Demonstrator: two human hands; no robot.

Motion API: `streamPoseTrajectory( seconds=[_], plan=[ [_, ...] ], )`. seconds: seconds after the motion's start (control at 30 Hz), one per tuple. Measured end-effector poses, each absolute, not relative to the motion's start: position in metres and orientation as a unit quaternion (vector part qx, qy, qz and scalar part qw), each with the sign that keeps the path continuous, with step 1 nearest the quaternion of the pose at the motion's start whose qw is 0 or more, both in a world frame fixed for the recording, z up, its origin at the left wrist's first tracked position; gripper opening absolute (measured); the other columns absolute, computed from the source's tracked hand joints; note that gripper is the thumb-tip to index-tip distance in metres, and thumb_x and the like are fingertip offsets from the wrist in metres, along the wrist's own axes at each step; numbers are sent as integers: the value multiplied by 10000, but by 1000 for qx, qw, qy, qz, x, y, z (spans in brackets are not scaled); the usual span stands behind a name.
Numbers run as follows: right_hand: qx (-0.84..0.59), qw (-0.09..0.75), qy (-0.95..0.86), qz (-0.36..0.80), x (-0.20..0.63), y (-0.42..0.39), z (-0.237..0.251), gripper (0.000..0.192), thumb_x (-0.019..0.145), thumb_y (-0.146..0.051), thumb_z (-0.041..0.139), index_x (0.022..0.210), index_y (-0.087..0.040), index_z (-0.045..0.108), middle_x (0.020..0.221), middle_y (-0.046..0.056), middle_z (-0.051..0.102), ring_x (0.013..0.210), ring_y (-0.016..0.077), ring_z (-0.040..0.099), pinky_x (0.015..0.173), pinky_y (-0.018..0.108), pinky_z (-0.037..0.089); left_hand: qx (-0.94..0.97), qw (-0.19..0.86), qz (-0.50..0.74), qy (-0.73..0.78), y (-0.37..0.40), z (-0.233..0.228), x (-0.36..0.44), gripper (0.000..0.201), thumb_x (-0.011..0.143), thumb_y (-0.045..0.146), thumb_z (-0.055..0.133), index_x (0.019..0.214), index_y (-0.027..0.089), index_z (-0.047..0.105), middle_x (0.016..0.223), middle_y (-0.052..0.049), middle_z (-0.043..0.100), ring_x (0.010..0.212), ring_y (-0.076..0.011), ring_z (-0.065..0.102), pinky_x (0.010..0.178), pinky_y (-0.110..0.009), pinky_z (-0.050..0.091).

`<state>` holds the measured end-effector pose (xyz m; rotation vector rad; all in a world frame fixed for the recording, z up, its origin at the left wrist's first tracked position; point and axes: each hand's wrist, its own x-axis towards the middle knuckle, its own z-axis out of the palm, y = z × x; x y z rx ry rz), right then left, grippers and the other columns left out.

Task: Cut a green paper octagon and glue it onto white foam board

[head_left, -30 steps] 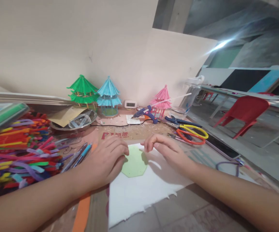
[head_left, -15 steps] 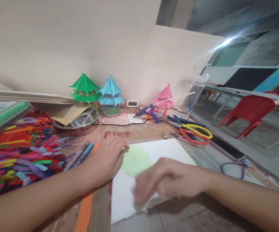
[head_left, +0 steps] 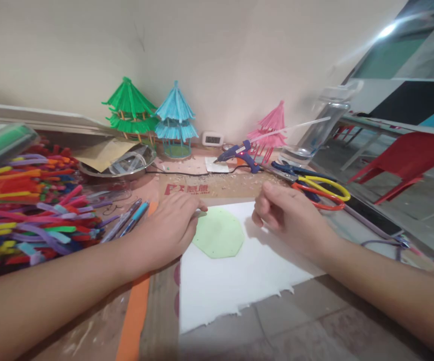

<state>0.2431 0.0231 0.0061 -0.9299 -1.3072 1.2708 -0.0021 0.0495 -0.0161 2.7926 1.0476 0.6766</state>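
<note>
A pale green, many-sided piece with small dark dots near its edge lies on a white sheet whose near edge is ragged. My left hand rests flat at the sheet's left side, its fingertips at the green piece's upper left edge. My right hand is over the sheet's right part, fingers curled in; I see nothing in them. An orange strip lies below my left forearm, and pens lie left of my left hand.
Colourful pipe cleaners are heaped at left. Green, blue and pink pavilion models stand by the wall, near a glue gun. Scissors, a phone and a clear jug are at right.
My right hand has moved up and away from the sheet's near edge to its right part, uncovering the green piece and ragged edge. My left hand stays at the sheet. The view has tilted down.
</note>
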Motion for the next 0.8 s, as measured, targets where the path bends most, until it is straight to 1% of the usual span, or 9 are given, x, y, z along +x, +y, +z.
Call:
streamPoseTrajectory(
  seconds=[0.07,0.13,0.2,0.3,0.37,0.43,0.53,0.67,0.8],
  plan=[
    [-396,527,-527,537,244,30,2,401,832,-532,695,638,-198,585,369,-91,382,370,78,324,485,246,428,913,42,218,342,50,-16,-2,205,922,126,386,1053,155,540,1035,-100,611,1049,-260,569,932,-437,468],
    [-394,526,-520,545,244,34,-1,363,830,-512,703,695,-204,567,391,-104,388,372,73,301,492,246,435,914,38,218,340,50,-17,-2,223,928,132,383,1080,152,546,1053,-103,613,1065,-261,568,944,-439,465],
    [-394,527,-521,545,244,35,-3,378,794,-505,742,690,-209,531,433,-100,426,392,72,325,495,245,432,915,33,222,335,50,-17,-2,238,931,140,382,1100,147,551,1065,-107,615,1071,-263,568,947,-444,465],
    [-408,527,-547,507,243,33,-4,434,738,-520,783,617,-203,513,480,-77,473,439,76,378,507,242,407,917,26,240,316,50,-13,-2,251,935,135,385,1103,147,573,1079,-109,622,1074,-258,567,940,-439,469],
    [-437,506,-587,457,243,30,-4,438,760,-556,750,596,-194,565,507,-50,511,480,91,425,510,246,382,926,20,256,276,49,-10,-2,261,931,120,400,1055,170,623,1088,-96,625,1075,-250,565,938,-431,465],
    [-460,462,-642,403,243,26,-2,427,820,-570,680,634,-187,651,549,-27,542,527,112,471,520,254,376,938,9,265,224,47,-5,-3,277,910,104,431,984,198,681,1058,-78,630,1059,-249,561,946,-440,454],
    [-444,401,-727,337,243,20,2,399,909,-505,583,716,-190,733,592,-20,535,565,125,491,553,265,392,950,-6,254,182,43,-1,-4,305,876,95,459,954,226,724,969,-65,631,1010,-249,557,954,-468,448],
    [-416,376,-777,285,242,17,6,389,964,-405,514,742,-189,749,615,-19,524,566,119,487,577,265,400,959,6,220,176,41,2,-5,319,871,113,458,969,236,735,905,-61,621,957,-247,554,903,-456,481],
    [-408,355,-801,257,242,18,4,376,984,-356,487,779,-188,754,642,-7,548,592,127,524,585,263,408,967,2,199,162,40,3,-5,322,900,115,458,1043,235,720,912,-64,626,935,-245,562,910,-455,488]
  ],
)
